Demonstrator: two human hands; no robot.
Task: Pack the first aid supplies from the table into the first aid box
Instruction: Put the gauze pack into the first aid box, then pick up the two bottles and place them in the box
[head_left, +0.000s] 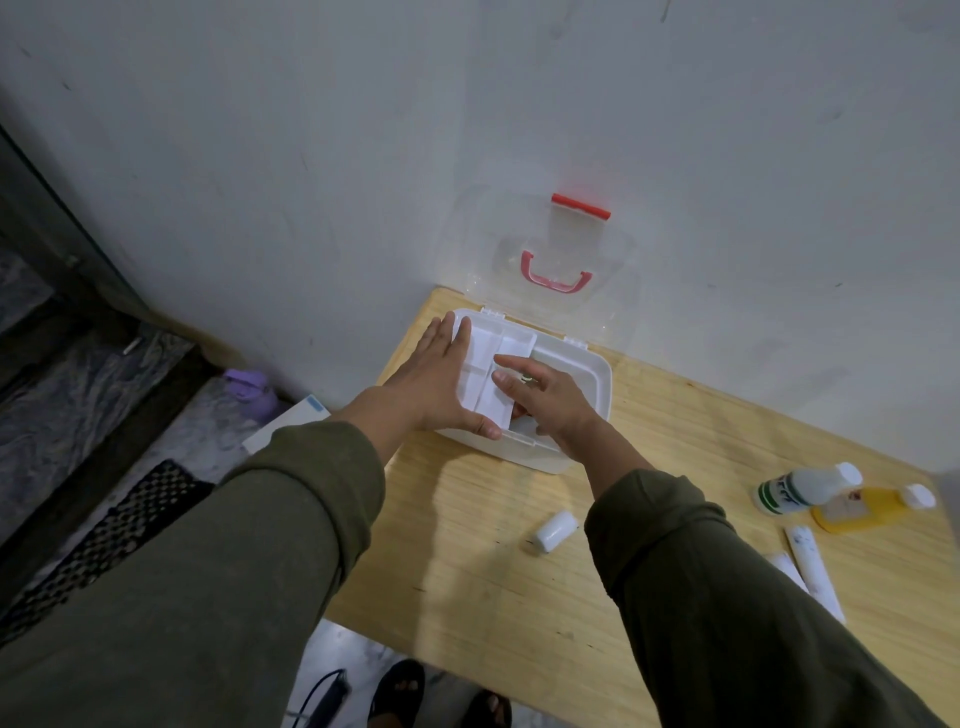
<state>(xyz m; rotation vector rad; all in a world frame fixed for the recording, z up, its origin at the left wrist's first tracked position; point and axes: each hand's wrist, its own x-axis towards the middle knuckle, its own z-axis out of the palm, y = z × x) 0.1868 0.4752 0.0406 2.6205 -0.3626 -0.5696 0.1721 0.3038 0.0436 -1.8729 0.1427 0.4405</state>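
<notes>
The white first aid box (587, 371) sits at the back left of the wooden table (519, 597), its clear lid (558, 260) with red handle leaning open against the wall. White flat packets (488, 374) lie across the box's top. My left hand (441, 384) lies flat, fingers spread, over the box's left side and the packets. My right hand (550, 400) presses on the packets from the right, fingers extended. A small white roll (556, 530) lies on the table in front of the box. A white bottle (802, 486), a yellow bottle (872, 506) and white tubes (813, 569) lie at the right.
The wall stands directly behind the box. On the floor at the left are a purple bottle (254, 392), a white book or box (285, 423) and a dark patterned mat (104, 545). My sandalled feet (400, 691) show beneath the table's near edge.
</notes>
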